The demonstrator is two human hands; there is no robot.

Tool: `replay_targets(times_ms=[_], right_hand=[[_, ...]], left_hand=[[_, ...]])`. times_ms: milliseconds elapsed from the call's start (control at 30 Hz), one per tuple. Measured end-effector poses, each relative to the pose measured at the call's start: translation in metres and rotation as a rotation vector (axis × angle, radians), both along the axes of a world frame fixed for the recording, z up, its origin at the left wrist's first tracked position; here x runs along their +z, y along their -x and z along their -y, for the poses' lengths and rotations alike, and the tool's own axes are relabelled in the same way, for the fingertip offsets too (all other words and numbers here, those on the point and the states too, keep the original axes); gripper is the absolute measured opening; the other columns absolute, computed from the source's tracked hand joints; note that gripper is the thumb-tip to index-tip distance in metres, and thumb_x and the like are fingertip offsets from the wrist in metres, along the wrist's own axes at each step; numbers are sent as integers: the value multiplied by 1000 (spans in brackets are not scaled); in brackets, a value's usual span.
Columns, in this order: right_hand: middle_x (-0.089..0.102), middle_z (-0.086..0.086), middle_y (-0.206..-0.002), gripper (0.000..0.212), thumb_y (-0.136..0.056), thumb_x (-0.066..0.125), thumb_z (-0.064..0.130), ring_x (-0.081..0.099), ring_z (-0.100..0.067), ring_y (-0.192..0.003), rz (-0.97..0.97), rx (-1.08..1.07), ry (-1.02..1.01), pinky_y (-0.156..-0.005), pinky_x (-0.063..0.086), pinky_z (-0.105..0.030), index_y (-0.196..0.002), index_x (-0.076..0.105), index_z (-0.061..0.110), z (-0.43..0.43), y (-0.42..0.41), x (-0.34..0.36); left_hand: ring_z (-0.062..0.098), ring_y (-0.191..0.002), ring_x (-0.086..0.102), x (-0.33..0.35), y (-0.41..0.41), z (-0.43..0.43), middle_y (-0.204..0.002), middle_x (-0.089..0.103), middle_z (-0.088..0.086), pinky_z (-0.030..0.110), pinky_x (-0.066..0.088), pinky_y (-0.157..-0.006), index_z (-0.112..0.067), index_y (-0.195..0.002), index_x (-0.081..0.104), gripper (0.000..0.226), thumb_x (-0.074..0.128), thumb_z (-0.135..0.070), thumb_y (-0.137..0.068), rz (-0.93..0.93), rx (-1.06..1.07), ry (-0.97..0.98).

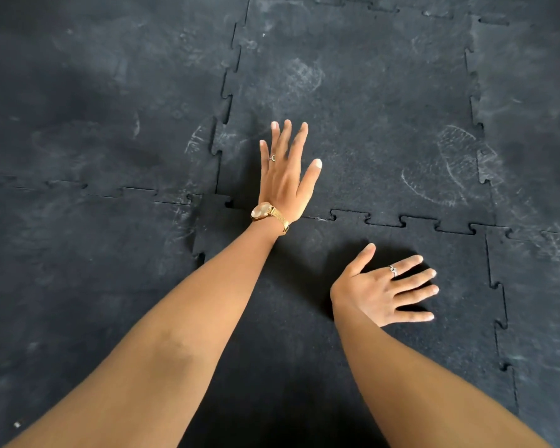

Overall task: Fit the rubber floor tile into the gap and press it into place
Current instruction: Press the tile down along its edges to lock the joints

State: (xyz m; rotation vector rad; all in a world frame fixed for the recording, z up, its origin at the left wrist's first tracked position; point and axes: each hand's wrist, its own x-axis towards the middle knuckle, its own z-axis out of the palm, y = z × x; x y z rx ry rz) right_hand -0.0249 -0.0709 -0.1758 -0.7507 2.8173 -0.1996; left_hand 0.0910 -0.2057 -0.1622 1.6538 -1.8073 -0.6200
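Note:
A dark rubber floor tile (362,105) with jigsaw-toothed edges lies among matching tiles, its teeth meshed with its neighbours on the left, right and near sides. My left hand (286,176), wearing a gold watch and a ring, lies flat with fingers spread on the tile's near-left part, its wrist over the near seam (401,223). My right hand (385,291), also ringed, rests flat with fingers spread on the nearer tile (304,318), pointing right. Neither hand holds anything.
Interlocking black rubber tiles cover the whole floor, marked with dusty shoe prints (440,169). Toothed seams run left (222,101) and right (474,101) of the far tile. A small pale speck (17,424) lies at the bottom left.

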Motion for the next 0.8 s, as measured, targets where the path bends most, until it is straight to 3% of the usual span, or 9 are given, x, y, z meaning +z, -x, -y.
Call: replay_targets(times_ms=[67, 133, 200, 267, 300, 367, 433, 567, 800], right_hand=[[1, -14, -163, 82, -93, 12, 66, -5, -34, -149, 0, -3, 11, -114, -4, -66, -156, 4, 14, -1, 0, -1], [2, -14, -163, 82, -93, 11, 66, -5, -34, -149, -16, 5, 9, -114, -4, -66, -155, 4, 14, -1, 0, -2], [1, -13, -163, 81, -93, 11, 66, -5, -34, -149, -19, -7, -2, -114, -5, -66, -156, 3, 14, 0, 1, -4], [0, -13, -163, 81, -93, 11, 66, -6, -34, -149, -16, -4, -12, -114, -4, -66, -156, 2, 15, 0, 1, -4], [0, -13, -163, 81, -93, 11, 66, -6, -34, -149, -20, -1, -14, -114, -4, -66, -156, 2, 15, -1, 2, -4], [0, -13, -163, 81, -93, 11, 67, -7, -34, -149, -11, -11, -2, -115, -5, -65, -156, 2, 15, 1, 2, -4], [1, -13, -163, 82, -93, 12, 67, -6, -34, -149, -14, -3, 14, -115, -4, -65, -156, 3, 15, 0, 0, -5], [1, -12, -163, 81, -93, 14, 66, -7, -32, -150, 2, -22, 8, -115, -5, -64, -156, 3, 16, -1, 1, -2], [0, -11, -163, 80, -94, 18, 64, -7, -30, -150, 17, -13, 37, -116, -6, -63, -156, 3, 14, -6, -4, 1]], left_hand=[[33, -151, -1, 12, -1, -6, -161, 16, 19, 52, -2, -121, -5, -150, 31, 52, 46, -14, -102, -276, 104, 32], [33, -151, 0, 28, -9, -7, -161, 17, 19, 51, -4, -121, -1, -151, 26, 54, 44, -13, -102, -400, 219, 128], [34, -150, 2, 43, -31, -5, -161, 18, 17, 44, -8, -122, 2, -152, 17, 62, 44, -22, -102, -306, 320, 369], [36, -149, 4, 47, -61, -4, -160, 17, 16, 38, -10, -121, 0, -152, 14, 66, 42, -33, -102, -56, 414, 550], [36, -149, 4, 43, -73, -6, -161, 15, 17, 40, -9, -121, -1, -153, 13, 67, 39, -38, -103, 127, 426, 516], [35, -150, 3, 21, -86, -17, -162, 8, 20, 49, -2, -122, -2, -155, 6, 74, 25, -51, -103, 495, 360, 135], [33, -151, -1, -3, -89, -22, -162, 1, 22, 51, 3, -122, -4, -155, -1, 79, 11, -59, -99, 618, 264, -165], [35, -151, 0, -15, -92, -15, -161, 2, 24, 56, 3, -120, -9, -156, 3, 80, 2, -61, -96, 663, 230, -160], [37, -150, -4, -17, -92, -14, -161, 0, 24, 65, -1, -117, -14, -157, 4, 79, 6, -64, -95, 648, 278, -138]])
